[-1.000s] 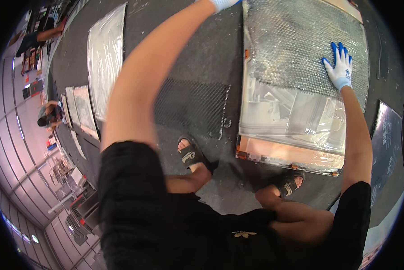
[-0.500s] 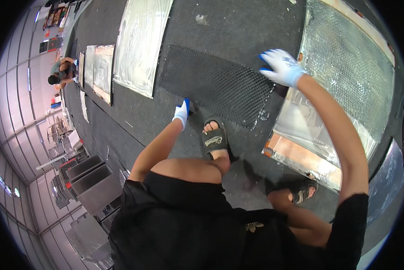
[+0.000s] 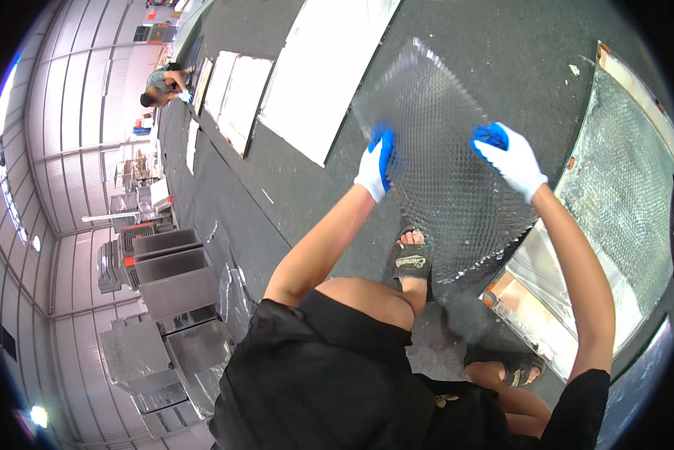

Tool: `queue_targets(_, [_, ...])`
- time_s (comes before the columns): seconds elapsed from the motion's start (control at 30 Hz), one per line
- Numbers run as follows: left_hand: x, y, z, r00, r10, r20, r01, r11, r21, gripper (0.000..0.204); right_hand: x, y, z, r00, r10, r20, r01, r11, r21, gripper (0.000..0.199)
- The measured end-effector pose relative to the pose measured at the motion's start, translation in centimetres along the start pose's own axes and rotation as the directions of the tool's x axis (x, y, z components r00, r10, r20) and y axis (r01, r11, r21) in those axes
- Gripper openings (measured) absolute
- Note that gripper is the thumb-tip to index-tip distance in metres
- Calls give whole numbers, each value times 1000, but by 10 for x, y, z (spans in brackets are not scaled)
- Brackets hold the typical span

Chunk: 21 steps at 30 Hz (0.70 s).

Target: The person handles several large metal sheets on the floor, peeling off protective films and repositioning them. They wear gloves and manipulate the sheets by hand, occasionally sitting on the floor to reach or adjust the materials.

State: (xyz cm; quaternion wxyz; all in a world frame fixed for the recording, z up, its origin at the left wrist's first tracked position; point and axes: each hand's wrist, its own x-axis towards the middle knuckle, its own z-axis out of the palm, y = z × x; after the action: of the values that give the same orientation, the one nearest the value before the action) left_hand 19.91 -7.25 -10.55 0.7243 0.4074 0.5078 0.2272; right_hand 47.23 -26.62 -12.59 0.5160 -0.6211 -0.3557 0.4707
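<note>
Nearest, black shirt fills the bottom of view. Beyond it, 2 gloved hands work a clear bubble-wrap sheet, which spans the gap btwn them over the dark floor. R hand pinches the sheet's R edge, thumb vs. curled fingers; L hand looks pinched on the L edge, tho blur softens its fingertips. Step in hand, I'd judge: lifting/handling the sheet w/ both hands. Next move prob. calls for an even hold on both edges, w/ the bottom edge kept clear of the L sandal just beside it. Can't tell if that edge touches the floor; sheet's top L corner is smeared too.

R sandal is partly hidden by the leg. To the R, a flat panel lies on the floor, part-covered by bubble wrap; R forearm blocks some of it, and the sheet's low R corner overlaps its edge in view, contact unclear. A shiny slab past it is cut off by the lens rim.

Farther L: a big white panel, top cut off, glare hiding detail; then smaller panels. Far back, a crouching co-worker, too small to tell what they're handling.
</note>
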Motion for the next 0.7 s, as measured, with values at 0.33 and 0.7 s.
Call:
queue_targets(0.33, [-44, 202, 213, 519, 46, 854, -767, 466, 441, 54, -142, -64, -181, 847, -468, -251, 531, 759, 376, 81])
queue_targets(0.7, [-62, -18, 484, 298, -425, 855, -740, 463, 488, 45, -406, 43, -197, 342, 346, -874, 273, 853, 445, 48])
